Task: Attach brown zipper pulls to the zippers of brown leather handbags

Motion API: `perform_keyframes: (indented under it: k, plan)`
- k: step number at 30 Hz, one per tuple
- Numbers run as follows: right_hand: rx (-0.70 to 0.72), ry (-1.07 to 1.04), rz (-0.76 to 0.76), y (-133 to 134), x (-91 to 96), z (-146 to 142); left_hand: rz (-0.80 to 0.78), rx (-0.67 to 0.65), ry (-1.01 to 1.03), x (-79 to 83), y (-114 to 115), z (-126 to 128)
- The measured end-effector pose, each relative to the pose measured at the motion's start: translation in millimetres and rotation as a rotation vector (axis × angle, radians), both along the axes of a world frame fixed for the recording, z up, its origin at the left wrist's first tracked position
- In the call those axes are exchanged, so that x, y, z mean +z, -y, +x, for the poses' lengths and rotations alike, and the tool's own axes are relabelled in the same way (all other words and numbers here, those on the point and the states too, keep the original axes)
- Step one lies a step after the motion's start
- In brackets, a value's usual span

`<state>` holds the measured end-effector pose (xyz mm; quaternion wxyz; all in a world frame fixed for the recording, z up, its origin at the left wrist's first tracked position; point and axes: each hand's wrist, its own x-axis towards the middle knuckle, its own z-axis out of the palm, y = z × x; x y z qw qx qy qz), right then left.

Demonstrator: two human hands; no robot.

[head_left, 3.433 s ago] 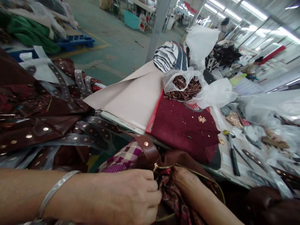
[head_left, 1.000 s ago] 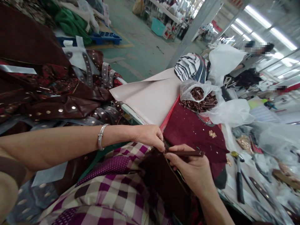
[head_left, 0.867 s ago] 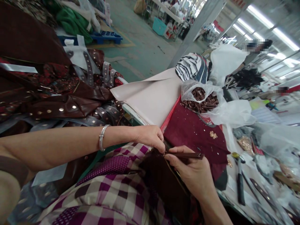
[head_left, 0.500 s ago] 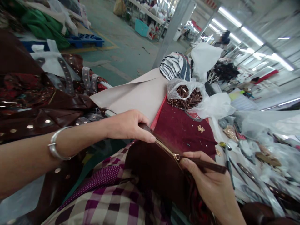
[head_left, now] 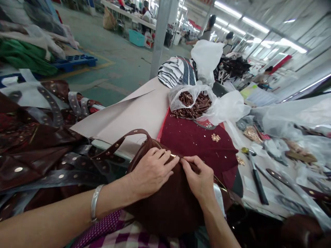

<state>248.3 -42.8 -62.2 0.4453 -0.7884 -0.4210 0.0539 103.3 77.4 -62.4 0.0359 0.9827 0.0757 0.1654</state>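
Pinching at the gold zip along the top seam, we hold a dark brown suede shoulder bag in our lap against the edge of the worktable. Our left hand lies spread over the bag to pin it flat, fingertips closed on the zip; our right hand nips the same seam just beside it. The studded brown leather strap arcs free to the left, clear of our fingers.
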Motion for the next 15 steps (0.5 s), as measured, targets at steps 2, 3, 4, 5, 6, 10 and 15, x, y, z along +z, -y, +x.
perform_keyframes:
  k: [2,3,4,5,6,10,15]
  plan:
    - [0.053,-0.059,-0.092,8.4,11.3,6.9,0.009,0.004,-0.016,-5.1,-0.8,4.3]
    - [0.08,-0.132,-0.13,14.1,16.9,15.6,0.016,0.015,-0.002,-7.0,-1.6,5.3]
    - [0.078,-0.199,-0.148,21.2,21.7,28.7,0.025,0.026,0.024,-9.2,-2.5,6.0]
    - [0.021,-0.218,-0.161,30.2,25.4,45.9,0.04,0.034,0.056,-11.7,-3.6,6.7]
    - [-0.095,-0.182,-0.175,41.2,28.0,66.6,0.059,0.034,0.086,-14.7,-4.7,7.5]
    - [-0.684,0.168,-0.377,99.0,25.9,157.2,0.13,0.018,0.16,-23.5,-6.4,12.9]
    - [-0.918,0.132,-0.643,148.6,2.1,221.1,0.124,0.067,0.162,-23.4,-1.3,17.6]
